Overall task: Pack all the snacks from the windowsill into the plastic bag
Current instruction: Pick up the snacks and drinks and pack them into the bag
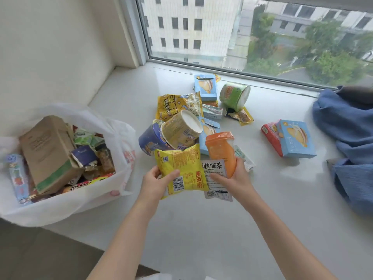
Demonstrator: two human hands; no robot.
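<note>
Yellow packet (181, 170) gripped by left hand (156, 181); right hand (234, 176) clamps orange cup (221, 151) and white sachet (216, 178), near windowsill (191, 229) front edge.

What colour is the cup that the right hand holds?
Orange: the cup in the right hand has an orange lid and body, seen in the head view.

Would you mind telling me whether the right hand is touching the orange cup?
Touching. The head view shows the right hand with its fingers wrapped around the base of the orange cup.
</note>
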